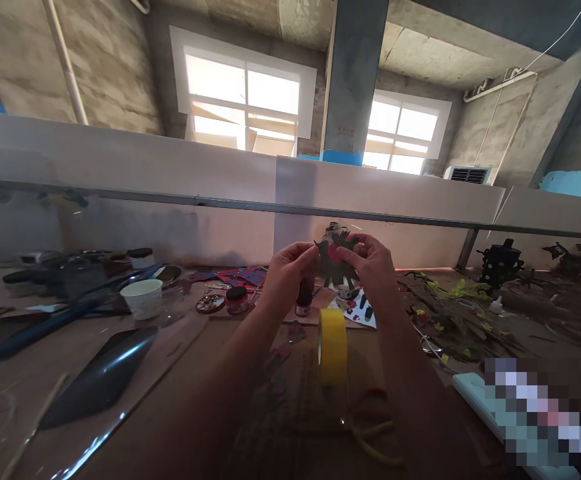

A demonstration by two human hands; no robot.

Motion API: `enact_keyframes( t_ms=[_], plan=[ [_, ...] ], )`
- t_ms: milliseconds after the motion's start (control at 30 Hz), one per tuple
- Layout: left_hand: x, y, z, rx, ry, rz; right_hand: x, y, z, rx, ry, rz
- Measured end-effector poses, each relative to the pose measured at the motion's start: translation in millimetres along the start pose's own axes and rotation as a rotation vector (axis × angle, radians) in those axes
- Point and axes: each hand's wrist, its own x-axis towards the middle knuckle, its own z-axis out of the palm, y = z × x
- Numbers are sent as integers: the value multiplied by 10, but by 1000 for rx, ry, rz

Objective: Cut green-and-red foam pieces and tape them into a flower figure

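Note:
Both hands are raised over the table's far middle, pinching a dark, jagged-edged cut-out (339, 272) with a red patch on its front. My left hand (295, 260) has thumb and fingers closed on its left edge. At the other side, my right hand (367, 257) is closed on it, with the thumb pressed by the red patch. What the cut-out depicts is too dark to tell. Below it stands a roll of yellow tape (339, 347) on its edge. A small dark-capped bottle (303, 303) is beside my left wrist. Behind my right wrist lies a white printed sheet (357, 313).
To the left are a white paper cup (141, 299), a red jar with a black lid (237, 300) and a shiny dark panel (103, 373). Leafy sprigs (445, 300) and a black perforated holder (501, 263) stand right. Scissor-like loop handles (377, 440) lie in front. A white partition (210, 230) closes the back.

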Motion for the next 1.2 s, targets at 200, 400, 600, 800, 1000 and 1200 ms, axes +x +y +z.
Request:
enact_keyframes(
  t_ms=[200, 400, 600, 800, 1000, 1200],
  plan=[
    [-16, 60, 20, -19, -4, -16, -9, -21, 9, -27, 8, -2],
    [-5, 63, 15, -19, -8, 2, -12, -17, 2, -13, -9, -11],
    [-40, 11, -38, 221, -199, -104, -8, 4, -1, -27, 9, -10],
    [-60, 6, -31, 269, -173, -75, 15, 43, 1, -87, -57, -130],
    [-45, -2, -17, 240, -158, -51, -108, 141, -105, -73, 102, -150],
    [-37, 20, -27, 228, -140, -43, -688, 506, -583, -585, -186, 14]
  ],
)
